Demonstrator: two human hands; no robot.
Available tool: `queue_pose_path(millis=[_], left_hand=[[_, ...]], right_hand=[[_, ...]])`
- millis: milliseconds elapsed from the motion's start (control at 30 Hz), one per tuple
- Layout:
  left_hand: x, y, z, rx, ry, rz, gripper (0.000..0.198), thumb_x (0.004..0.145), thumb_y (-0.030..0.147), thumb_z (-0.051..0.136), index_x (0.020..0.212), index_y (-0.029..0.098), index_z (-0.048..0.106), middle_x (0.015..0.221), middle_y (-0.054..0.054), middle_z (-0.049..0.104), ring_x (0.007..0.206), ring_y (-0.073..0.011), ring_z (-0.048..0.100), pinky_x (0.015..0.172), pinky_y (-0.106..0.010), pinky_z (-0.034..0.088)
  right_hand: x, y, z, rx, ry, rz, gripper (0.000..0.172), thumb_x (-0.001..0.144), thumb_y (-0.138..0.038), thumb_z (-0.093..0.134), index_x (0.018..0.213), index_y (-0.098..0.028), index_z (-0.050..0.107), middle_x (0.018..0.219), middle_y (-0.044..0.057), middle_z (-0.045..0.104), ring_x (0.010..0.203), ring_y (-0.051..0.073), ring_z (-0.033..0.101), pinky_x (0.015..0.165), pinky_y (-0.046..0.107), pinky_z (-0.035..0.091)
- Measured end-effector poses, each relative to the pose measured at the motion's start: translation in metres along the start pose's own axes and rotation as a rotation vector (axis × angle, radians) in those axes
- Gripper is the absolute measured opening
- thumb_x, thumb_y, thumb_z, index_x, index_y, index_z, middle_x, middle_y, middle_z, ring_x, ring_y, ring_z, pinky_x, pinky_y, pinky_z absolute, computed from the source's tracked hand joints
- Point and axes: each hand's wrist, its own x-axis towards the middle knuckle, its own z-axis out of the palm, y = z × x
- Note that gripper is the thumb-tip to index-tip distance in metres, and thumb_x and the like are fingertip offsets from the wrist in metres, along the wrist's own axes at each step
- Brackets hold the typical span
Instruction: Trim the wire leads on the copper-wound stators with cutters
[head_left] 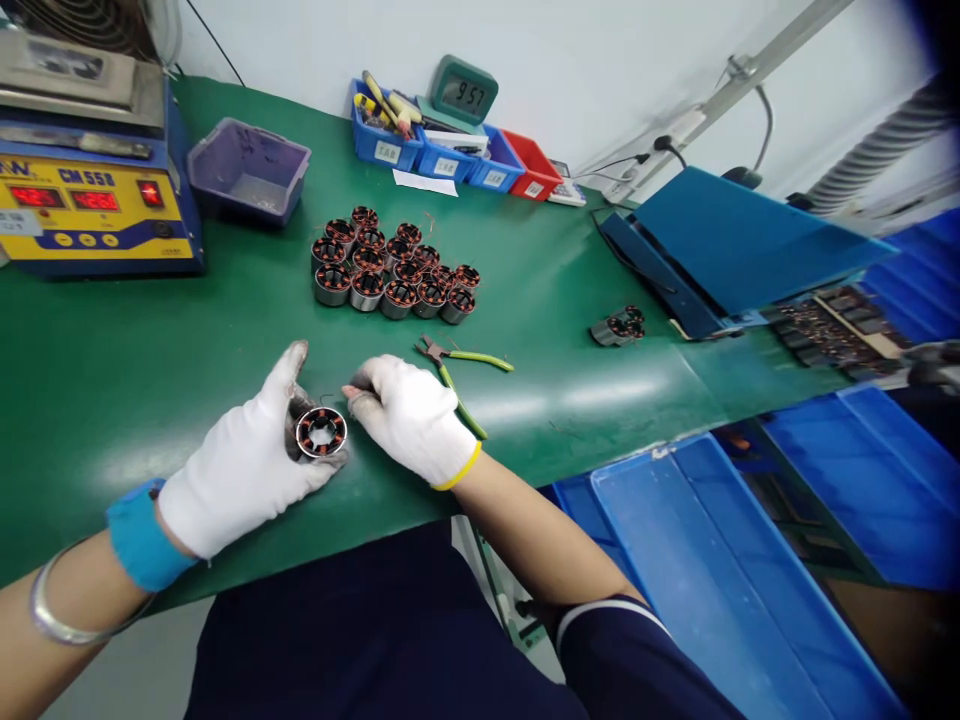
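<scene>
My left hand, in a white glove with dark-stained fingertips, grips a motor stator around its side. The stator's ring faces up, with copper windings showing inside and a thin wire end sticking up at its far rim. Just right of it, my right hand, also gloved, has thumb and fingers pinched together; what lies between them, if anything, is too small to make out. Open-jawed cutting pliers with green handles lie on the green table beyond and beside my right hand.
Several stators stand grouped behind the pliers; a few more sit to the right. A purple bin, a yellow-fronted soldering unit, tool boxes and a clock line the back. Blue trays stand below right.
</scene>
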Motion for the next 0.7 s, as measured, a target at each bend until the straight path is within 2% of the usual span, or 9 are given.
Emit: queue_pose_path(millis=[100, 133, 200, 267, 333, 400, 500, 600, 700], left_hand=[[0.0, -0.002, -0.001, 0.002, -0.003, 0.018, 0.112, 0.066, 0.054, 0.067, 0.162, 0.02, 0.019, 0.099, -0.006, 0.074, 0.077, -0.0339, 0.074, 0.065, -0.043, 0.059], [0.0, -0.003, -0.001, 0.015, 0.003, 0.022, 0.113, 0.066, 0.055, 0.067, 0.162, 0.021, 0.019, 0.098, -0.007, 0.074, 0.077, -0.0343, 0.074, 0.064, -0.043, 0.059], [0.002, -0.003, -0.002, 0.048, 0.014, 0.023, 0.11, 0.065, 0.057, 0.068, 0.161, 0.022, 0.025, 0.098, -0.007, 0.075, 0.077, -0.0346, 0.073, 0.065, -0.044, 0.058], [0.003, -0.003, -0.003, 0.07, 0.021, 0.044, 0.097, 0.064, 0.058, 0.069, 0.152, 0.024, 0.043, 0.102, -0.008, 0.074, 0.081, -0.0345, 0.073, 0.069, -0.044, 0.059], [0.004, -0.001, -0.004, 0.077, -0.007, 0.097, 0.071, 0.066, 0.059, 0.067, 0.129, 0.026, 0.063, 0.105, -0.008, 0.073, 0.086, -0.0334, 0.073, 0.074, -0.043, 0.059], [0.004, -0.001, -0.005, 0.071, -0.035, 0.146, 0.051, 0.069, 0.06, 0.064, 0.109, 0.028, 0.069, 0.104, -0.006, 0.072, 0.087, -0.031, 0.072, 0.076, -0.041, 0.057], [0.005, -0.004, -0.007, 0.053, -0.048, 0.176, 0.044, 0.071, 0.057, 0.065, 0.105, 0.029, 0.069, 0.101, -0.004, 0.071, 0.085, -0.0274, 0.071, 0.074, -0.037, 0.056], [0.006, -0.009, -0.008, 0.028, -0.056, 0.203, 0.045, 0.071, 0.056, 0.068, 0.107, 0.03, 0.068, 0.101, -0.003, 0.071, 0.085, -0.0262, 0.071, 0.073, -0.035, 0.055], [0.007, -0.012, -0.01, 0.007, -0.072, 0.241, 0.042, 0.073, 0.053, 0.069, 0.108, 0.03, 0.067, 0.101, -0.002, 0.07, 0.086, -0.0255, 0.07, 0.072, -0.034, 0.055]], right_hand=[[0.004, -0.005, 0.001, 0.323, -0.097, -0.097, 0.036, 0.088, -0.032, 0.075, 0.121, -0.022, 0.067, 0.123, 0.002, 0.069, 0.11, 0.017, 0.065, 0.092, 0.027, 0.048], [0.006, -0.006, 0.002, 0.387, -0.107, -0.107, 0.034, 0.086, -0.03, 0.076, 0.118, -0.022, 0.069, 0.121, 0.001, 0.07, 0.107, 0.016, 0.065, 0.09, 0.026, 0.049], [0.005, -0.006, 0.006, 0.414, -0.075, -0.085, 0.016, 0.089, -0.028, 0.072, 0.102, -0.019, 0.072, 0.106, 0.0, 0.072, 0.098, 0.015, 0.066, 0.084, 0.025, 0.048], [-0.001, -0.001, 0.01, 0.363, -0.02, -0.029, 0.011, 0.093, -0.027, 0.065, 0.093, -0.019, 0.072, 0.095, 0.0, 0.073, 0.091, 0.015, 0.066, 0.079, 0.026, 0.047], [-0.01, 0.006, 0.013, 0.271, 0.01, 0.015, 0.013, 0.093, -0.03, 0.064, 0.093, -0.02, 0.072, 0.093, 0.001, 0.073, 0.09, 0.017, 0.066, 0.078, 0.027, 0.046], [-0.021, 0.014, 0.012, 0.16, 0.003, 0.026, 0.014, 0.093, -0.031, 0.063, 0.095, -0.021, 0.073, 0.094, 0.002, 0.073, 0.091, 0.019, 0.066, 0.078, 0.029, 0.045], [-0.036, 0.018, 0.004, -0.1, -0.02, 0.058, 0.018, 0.094, -0.031, 0.059, 0.095, -0.021, 0.073, 0.096, 0.006, 0.072, 0.093, 0.024, 0.066, 0.079, 0.033, 0.047], [-0.049, 0.009, -0.008, -0.238, 0.115, 0.05, 0.031, 0.098, -0.038, 0.053, 0.114, -0.019, 0.071, 0.118, 0.013, 0.068, 0.097, 0.026, 0.066, 0.083, 0.037, 0.051], [-0.055, -0.004, -0.008, -0.132, 0.108, -0.114, 0.07, 0.093, -0.055, 0.06, 0.151, -0.02, 0.045, 0.153, 0.015, 0.047, 0.107, 0.026, 0.065, 0.086, 0.035, 0.055]])
